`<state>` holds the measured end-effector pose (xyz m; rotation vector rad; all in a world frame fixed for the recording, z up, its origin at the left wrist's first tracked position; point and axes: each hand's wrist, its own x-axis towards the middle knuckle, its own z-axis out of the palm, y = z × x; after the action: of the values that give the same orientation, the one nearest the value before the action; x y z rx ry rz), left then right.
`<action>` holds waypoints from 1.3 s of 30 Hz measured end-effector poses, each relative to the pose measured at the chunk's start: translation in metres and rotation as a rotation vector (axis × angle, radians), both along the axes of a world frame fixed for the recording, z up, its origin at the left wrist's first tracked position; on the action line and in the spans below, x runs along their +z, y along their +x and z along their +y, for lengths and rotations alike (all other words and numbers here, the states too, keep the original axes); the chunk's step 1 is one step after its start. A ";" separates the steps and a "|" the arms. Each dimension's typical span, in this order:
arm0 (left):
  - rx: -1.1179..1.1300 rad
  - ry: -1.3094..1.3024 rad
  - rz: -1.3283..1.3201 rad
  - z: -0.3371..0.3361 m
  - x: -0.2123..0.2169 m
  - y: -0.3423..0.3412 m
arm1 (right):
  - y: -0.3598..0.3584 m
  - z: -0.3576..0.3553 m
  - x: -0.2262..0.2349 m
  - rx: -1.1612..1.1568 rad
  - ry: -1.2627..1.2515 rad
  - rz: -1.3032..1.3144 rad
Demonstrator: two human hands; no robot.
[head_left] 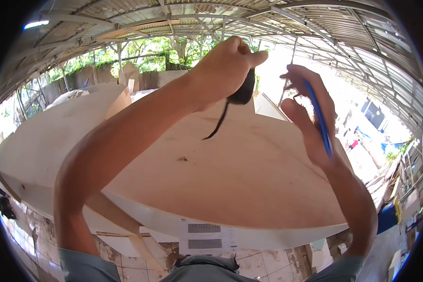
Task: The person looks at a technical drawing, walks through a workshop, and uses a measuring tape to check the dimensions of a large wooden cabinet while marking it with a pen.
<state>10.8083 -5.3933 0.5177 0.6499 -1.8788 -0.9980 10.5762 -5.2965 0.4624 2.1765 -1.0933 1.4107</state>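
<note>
Raised ahead of me, my left hand [225,70] is closed around a black tape measure [242,93]. Its case shows below my palm, a thin strap hangs from it, and no blade can be made out. My right hand [315,108] is up at the right, with thumb and fingers curled and a gap between them. A slim blue pencil [318,115] lies along that hand, held between thumb and fingers. Beneath both hands spreads a broad pale wooden panel [221,174] with a curved near edge; neither hand touches it.
A printed paper sheet [207,236] lies below the panel's near edge. Wooden boards [110,209] jut out at the lower left over a tiled floor [275,261]. A blue container [387,218] stands at the right. Metal roof trusses [310,33] run overhead.
</note>
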 end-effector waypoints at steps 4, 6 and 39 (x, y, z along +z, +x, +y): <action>-0.129 0.057 0.230 -0.005 0.020 -0.020 | 0.066 -0.046 0.038 0.388 0.142 -0.274; -0.305 0.084 0.323 -0.014 0.026 -0.015 | 0.080 -0.073 0.036 0.446 0.093 -0.447; 0.802 0.066 -0.454 -0.325 -0.180 0.178 | -0.134 -0.126 -0.075 -0.672 0.492 0.392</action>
<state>10.9863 -5.7185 0.3376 1.6095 -1.6894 -0.3980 10.4422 -5.4227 0.3872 1.9349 -1.8962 0.4343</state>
